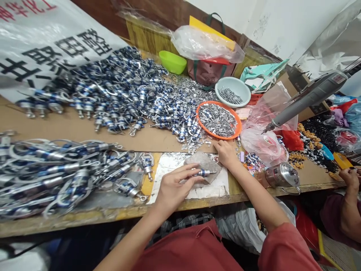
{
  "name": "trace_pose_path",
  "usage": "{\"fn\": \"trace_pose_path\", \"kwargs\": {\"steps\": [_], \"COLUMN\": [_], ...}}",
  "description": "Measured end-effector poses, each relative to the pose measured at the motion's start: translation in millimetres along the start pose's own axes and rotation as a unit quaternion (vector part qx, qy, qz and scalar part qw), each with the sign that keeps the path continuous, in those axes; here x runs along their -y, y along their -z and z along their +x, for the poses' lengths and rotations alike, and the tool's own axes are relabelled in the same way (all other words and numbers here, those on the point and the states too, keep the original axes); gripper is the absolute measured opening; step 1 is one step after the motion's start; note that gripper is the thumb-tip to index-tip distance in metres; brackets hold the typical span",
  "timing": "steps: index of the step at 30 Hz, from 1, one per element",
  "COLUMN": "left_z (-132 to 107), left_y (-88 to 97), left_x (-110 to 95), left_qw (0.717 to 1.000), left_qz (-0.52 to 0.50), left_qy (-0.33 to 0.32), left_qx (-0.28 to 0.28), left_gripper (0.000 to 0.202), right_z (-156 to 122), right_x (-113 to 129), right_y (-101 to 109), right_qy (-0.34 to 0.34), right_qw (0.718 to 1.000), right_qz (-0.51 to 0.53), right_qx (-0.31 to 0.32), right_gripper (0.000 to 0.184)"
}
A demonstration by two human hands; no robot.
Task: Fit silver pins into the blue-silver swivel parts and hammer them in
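Observation:
My left hand [176, 184] pinches a blue-and-silver metal fitting [205, 172] between thumb and fingers. The fitting lies sideways over a rough grey block [207, 162], which rests on a white sheet [166, 177]. To the right, my right hand [226, 153] reaches past the block, fingers drawn together on the board at the edge of scattered small flat metal links [194, 146]. Whatever is between those fingertips is too small to make out. Just beyond it stands an orange basket [240, 130] filled with similar metal pieces.
A large heap of blue-and-silver fittings [121, 86] covers the back left; more lie in front [62, 177]. Behind are a pale blue bowl [246, 84] of pins and a green bowl [172, 62]. An electric screwdriver [310, 99] hangs right, above a metal mug [284, 177]. Another person's hand [351, 178] is far right.

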State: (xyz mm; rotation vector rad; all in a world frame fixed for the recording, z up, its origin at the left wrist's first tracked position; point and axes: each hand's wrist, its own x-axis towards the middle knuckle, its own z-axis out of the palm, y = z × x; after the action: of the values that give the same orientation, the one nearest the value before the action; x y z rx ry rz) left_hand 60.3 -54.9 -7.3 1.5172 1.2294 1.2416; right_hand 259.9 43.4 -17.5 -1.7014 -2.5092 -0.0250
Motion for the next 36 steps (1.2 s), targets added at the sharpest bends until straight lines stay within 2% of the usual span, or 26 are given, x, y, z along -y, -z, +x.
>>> {"fn": "trace_pose_path", "kwargs": {"steps": [3,5,6,9,10,12,17,22,25,27,31,36], "left_z": [-1.8,-3.1,-3.7,-5.3,-5.8,-6.5,-8.1,-8.6,-7.7,-7.0,-6.6,-7.0], "left_y": [1.2,0.0,-1.0,-3.5,-4.0,-4.0,-2.0,-1.8,-1.2,-0.3,1.8,4.9], "left_x": [2.6,3.7,3.9,4.1,4.0,3.7,1.0,-6.7,-12.0,-14.9,-19.4,-22.8], "left_qw": [0.999,0.998,0.998,0.998,0.998,0.998,0.999,0.994,0.985,0.980,0.980,0.988], "left_qz": [0.001,0.005,0.008,0.019,0.021,0.023,-0.005,-0.074,-0.128,-0.153,-0.162,-0.122], "left_qy": [-0.049,-0.057,-0.051,-0.033,-0.030,-0.024,0.014,0.071,0.110,0.124,0.115,0.093], "left_qx": [-0.006,-0.023,-0.034,-0.056,-0.056,-0.054,-0.049,-0.042,-0.039,-0.033,-0.022,-0.008], "left_gripper": [0.014,0.015,0.016,0.019,0.019,0.019,0.019,0.015,0.009,0.009,0.008,0.007], "right_z": [-6.0,-17.6,-25.1,-47.7,-53.3,-60.2,-63.9,-71.9,-79.9,-84.3,-88.3,-88.1], "right_x": [8.3,22.5,31.7,60.1,67.5,76.5,75.4,72.6,70.4,67.0,59.1,56.7], "right_y": [9.4,18.5,23.2,34.0,35.9,37.4,35.0,38.2,38.0,34.2,26.2,33.0], "right_qy": [-0.011,-0.024,-0.029,-0.016,-0.003,0.022,0.054,0.112,0.128,0.167,0.260,0.297], "right_qw": [0.999,0.987,0.971,0.885,0.868,0.852,0.850,0.860,0.882,0.893,0.888,0.883], "right_qz": [0.043,0.144,0.222,0.448,0.480,0.505,0.508,0.478,0.411,0.348,0.263,0.229], "right_qx": [-0.029,-0.067,-0.088,-0.125,-0.129,-0.133,-0.129,-0.137,-0.191,-0.230,-0.274,-0.281], "right_gripper": [0.022,0.018,0.017,0.012,0.011,0.011,0.012,0.015,0.021,0.030,0.035,0.034]}}
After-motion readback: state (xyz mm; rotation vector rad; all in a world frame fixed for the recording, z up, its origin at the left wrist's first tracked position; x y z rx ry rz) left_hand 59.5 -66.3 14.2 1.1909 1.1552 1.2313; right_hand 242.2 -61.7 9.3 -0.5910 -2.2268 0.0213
